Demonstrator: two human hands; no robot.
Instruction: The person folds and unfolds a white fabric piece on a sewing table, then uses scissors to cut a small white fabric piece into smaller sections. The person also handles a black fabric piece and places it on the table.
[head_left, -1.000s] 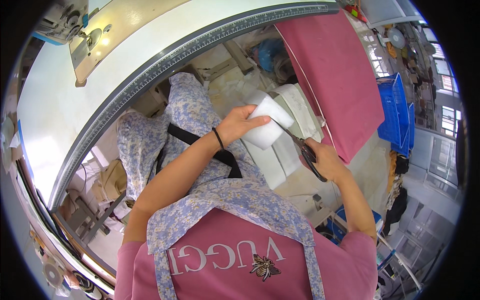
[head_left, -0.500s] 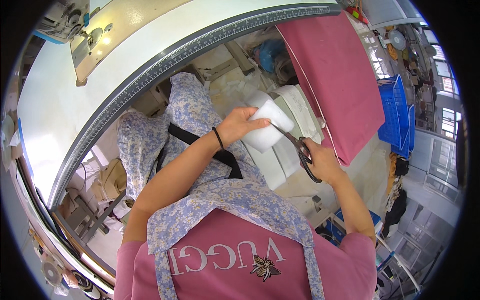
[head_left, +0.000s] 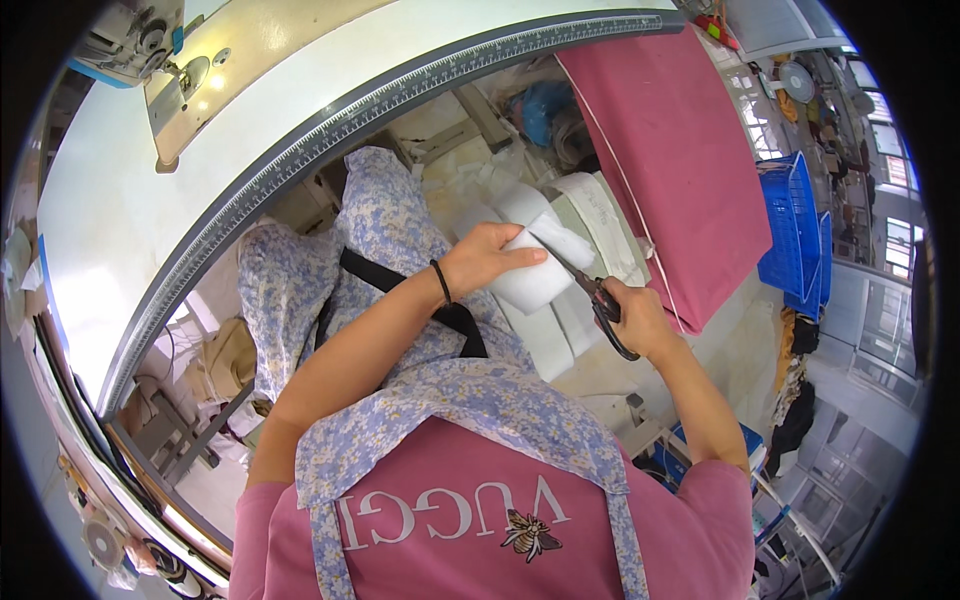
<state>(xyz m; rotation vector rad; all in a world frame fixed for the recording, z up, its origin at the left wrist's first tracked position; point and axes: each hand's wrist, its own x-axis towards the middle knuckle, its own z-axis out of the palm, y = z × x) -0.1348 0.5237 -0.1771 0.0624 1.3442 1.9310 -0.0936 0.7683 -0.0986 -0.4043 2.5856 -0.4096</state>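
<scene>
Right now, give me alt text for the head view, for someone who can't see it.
A right hand holds dark scissors at white sheet material gripped in the left hand. A ruler strip runs along the edge of a white table, and pink cloth shows toward the right.

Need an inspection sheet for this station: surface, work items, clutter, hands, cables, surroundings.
Surface: white tabletop, ruler strip along its near edge.
Work items: soft white sheet; black-handled scissors, blades at the sheet's right side.
Clutter: white strips below the hands; crumpled blue plastic beyond.
Hands: left hand pinches the sheet; right hand grips the scissors' handles.
Cables: thin dark cord-like line below the tabletop, left; type unclear.
Surroundings: sewing machine upper left; pink cloth and blue baskets right.
</scene>
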